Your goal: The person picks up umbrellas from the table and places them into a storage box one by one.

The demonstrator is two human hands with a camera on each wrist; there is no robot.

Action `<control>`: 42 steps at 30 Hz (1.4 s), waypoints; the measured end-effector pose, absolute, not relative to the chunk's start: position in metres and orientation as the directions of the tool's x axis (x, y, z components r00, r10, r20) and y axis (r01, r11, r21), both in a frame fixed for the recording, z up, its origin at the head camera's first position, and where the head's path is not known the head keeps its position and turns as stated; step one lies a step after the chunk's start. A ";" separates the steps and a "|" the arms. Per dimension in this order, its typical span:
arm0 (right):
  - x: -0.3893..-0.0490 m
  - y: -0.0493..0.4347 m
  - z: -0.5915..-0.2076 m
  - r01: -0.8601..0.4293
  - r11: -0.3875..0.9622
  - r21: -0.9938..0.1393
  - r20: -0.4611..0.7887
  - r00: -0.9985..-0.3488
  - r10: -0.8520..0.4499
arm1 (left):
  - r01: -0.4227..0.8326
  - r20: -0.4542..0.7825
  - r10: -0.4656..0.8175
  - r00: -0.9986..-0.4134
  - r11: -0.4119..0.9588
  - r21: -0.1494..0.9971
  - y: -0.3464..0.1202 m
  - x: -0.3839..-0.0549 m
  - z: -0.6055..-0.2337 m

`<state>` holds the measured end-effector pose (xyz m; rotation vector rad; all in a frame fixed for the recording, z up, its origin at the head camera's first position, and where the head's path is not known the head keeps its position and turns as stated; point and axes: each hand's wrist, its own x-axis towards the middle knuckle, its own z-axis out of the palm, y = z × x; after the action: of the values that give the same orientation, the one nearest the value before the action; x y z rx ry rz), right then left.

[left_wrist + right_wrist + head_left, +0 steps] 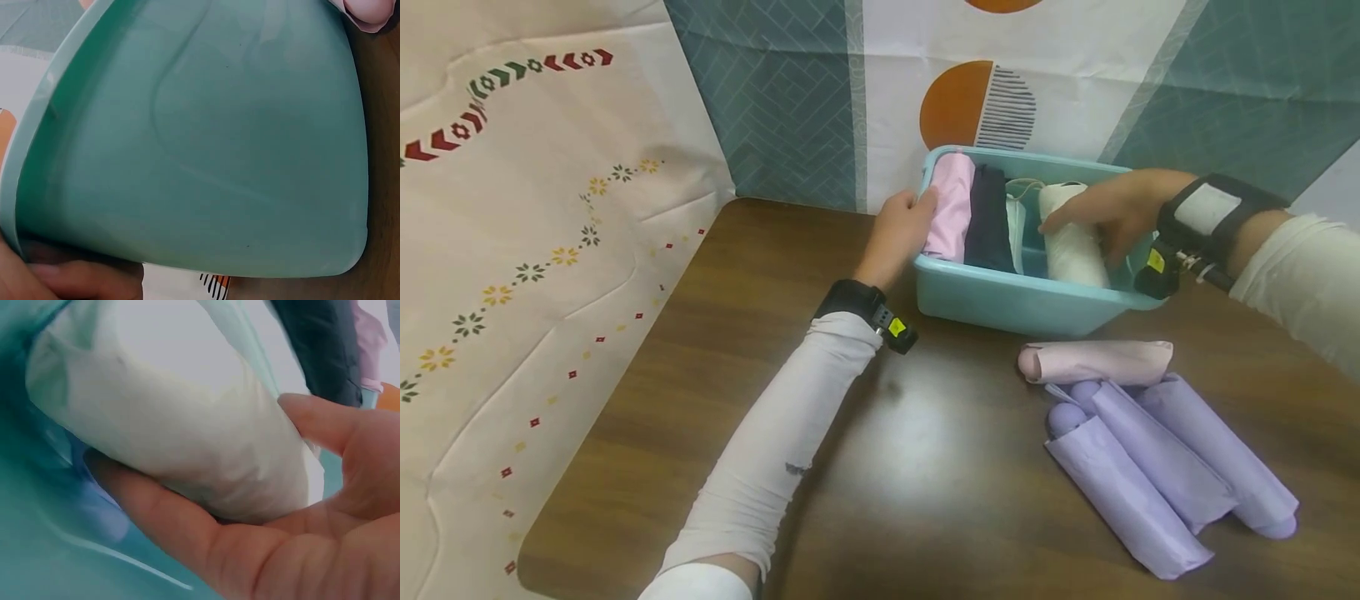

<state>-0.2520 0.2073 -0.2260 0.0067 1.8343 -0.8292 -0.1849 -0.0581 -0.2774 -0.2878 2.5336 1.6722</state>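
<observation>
Inside the teal bin (1000, 300), the right hand (1112, 212) grips a white umbrella (1071, 242); the left hand (898, 233) clasps the rim.

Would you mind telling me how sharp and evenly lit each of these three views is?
Head view: mostly sharp, soft glare on the table. Left wrist view: the tub fills the frame at close range, slightly soft. Right wrist view: blurred, with the white umbrella washed out in the right hand.

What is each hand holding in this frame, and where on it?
The right hand grips the white folded umbrella around its middle, inside the teal bin. The left hand holds the bin's left rim, fingers against the pink umbrella.
</observation>
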 end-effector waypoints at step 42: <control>-0.262 0.196 -0.236 0.255 0.847 -0.466 -0.863 -0.340 -0.373 | -0.240 -0.218 -0.103 -0.971 0.344 0.908 -0.057 -0.187 -0.279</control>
<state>-0.2623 0.1965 -0.2364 -0.0898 1.8077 -0.6418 -0.1866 -0.0575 -0.2790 -0.3173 2.4729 1.7030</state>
